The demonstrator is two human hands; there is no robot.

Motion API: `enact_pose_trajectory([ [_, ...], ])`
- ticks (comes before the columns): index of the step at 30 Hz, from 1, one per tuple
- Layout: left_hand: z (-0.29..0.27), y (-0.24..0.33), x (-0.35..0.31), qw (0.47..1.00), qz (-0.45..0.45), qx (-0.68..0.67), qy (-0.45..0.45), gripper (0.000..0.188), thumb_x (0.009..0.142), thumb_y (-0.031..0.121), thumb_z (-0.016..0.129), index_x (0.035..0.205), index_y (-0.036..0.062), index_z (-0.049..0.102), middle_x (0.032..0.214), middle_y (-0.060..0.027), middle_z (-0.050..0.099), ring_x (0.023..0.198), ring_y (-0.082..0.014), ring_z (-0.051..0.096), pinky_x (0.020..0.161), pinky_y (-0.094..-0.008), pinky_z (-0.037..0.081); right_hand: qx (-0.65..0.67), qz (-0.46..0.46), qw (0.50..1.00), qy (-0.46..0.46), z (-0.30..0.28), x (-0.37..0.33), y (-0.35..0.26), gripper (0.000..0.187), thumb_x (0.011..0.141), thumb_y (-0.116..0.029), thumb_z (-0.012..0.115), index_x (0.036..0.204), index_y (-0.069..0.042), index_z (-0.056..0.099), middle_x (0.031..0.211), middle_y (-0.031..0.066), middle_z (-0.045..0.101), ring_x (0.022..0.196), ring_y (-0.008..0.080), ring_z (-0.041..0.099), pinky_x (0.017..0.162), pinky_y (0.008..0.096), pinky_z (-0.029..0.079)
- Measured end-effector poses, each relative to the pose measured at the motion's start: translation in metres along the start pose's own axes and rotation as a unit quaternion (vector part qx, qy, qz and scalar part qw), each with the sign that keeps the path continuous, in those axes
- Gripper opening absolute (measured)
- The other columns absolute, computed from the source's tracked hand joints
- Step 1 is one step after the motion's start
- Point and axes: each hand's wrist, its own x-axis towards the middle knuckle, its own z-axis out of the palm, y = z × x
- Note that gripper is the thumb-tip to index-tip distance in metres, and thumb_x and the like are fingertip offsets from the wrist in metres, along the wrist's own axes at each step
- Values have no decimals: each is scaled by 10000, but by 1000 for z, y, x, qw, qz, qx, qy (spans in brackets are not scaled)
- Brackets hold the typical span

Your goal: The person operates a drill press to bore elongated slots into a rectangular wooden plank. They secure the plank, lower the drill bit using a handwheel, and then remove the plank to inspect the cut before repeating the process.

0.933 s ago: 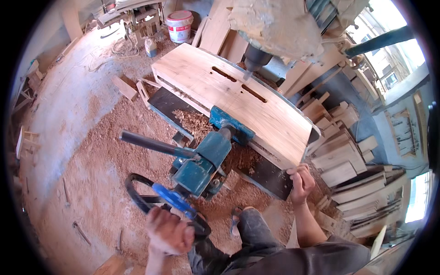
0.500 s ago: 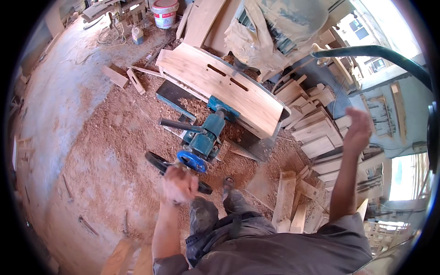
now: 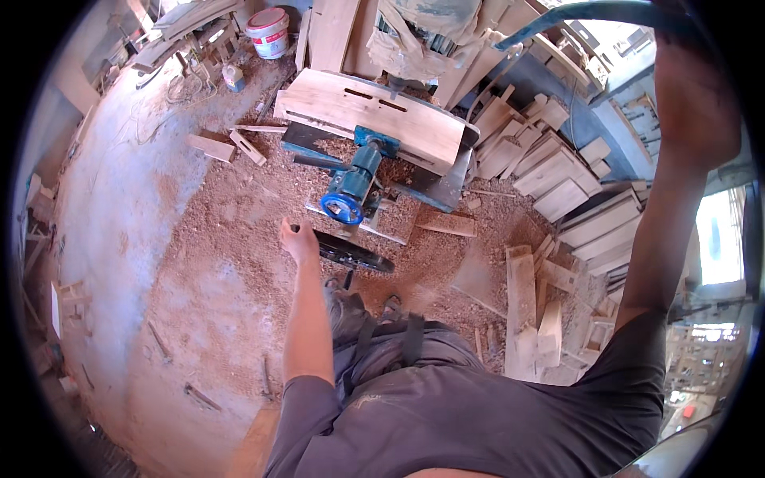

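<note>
Black round handwheel (image 3: 362,256), likely heavy, is best held by its rim, as grasped by the left hand (image 3: 298,240); the right hand's (image 3: 693,99) grip cannot be told.

Board (image 3: 366,111): on the tabletop (image 3: 446,185), ahead of my viewpoint; the machine head (image 3: 430,32) beyond its far edge.
Clamp (image 3: 378,143): against the board's near side, the clamp wheel (image 3: 343,209) at its near end.
Near wheel (image 3: 355,253): between clamp and wearer; left hand (image 3: 300,239) at its left end.
Right hand (image 3: 695,107): far to my right, near the lever (image 3: 574,14).
Bucket (image 3: 269,33), bottle (image 3: 233,78): on the floor, left of the board.
Planks (image 3: 550,177): right of the tabletop.
</note>
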Motion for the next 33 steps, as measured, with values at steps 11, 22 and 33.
enact_pose_trajectory([
  [11, -53, 42, -3, 914, -251, -223, -226, 957, 740, 306, 718, 1479, -71, 240, 1396, -243, 443, 1232, -339, 481, 1057, -371, 362, -529, 153, 834, 38, 99, -47, 63, 278, 950, -232, 599, 762, -55, 702, 823, 124, 726, 991, 242, 677, 1110, 459, 338],
  [22, -25, 0, 24, 871, -249, -297, -301, 953, 730, 169, 703, 1474, -107, 175, 1329, -244, 457, 1079, -286, 550, 893, -359, 478, -648, 224, 718, 122, 149, -46, 85, 211, 864, -186, 682, 881, 8, 763, 861, 121, 743, 965, 152, 662, 1136, 392, 318],
  [33, -38, 31, 13, 844, -314, -302, -312, 949, 727, 110, 651, 1507, -11, 123, 1185, -191, 489, 850, -229, 553, 712, -394, 497, -609, 161, 750, 201, 154, -81, 113, 166, 840, -185, 725, 829, -28, 779, 796, 91, 734, 1079, 229, 649, 1131, 424, 320],
])
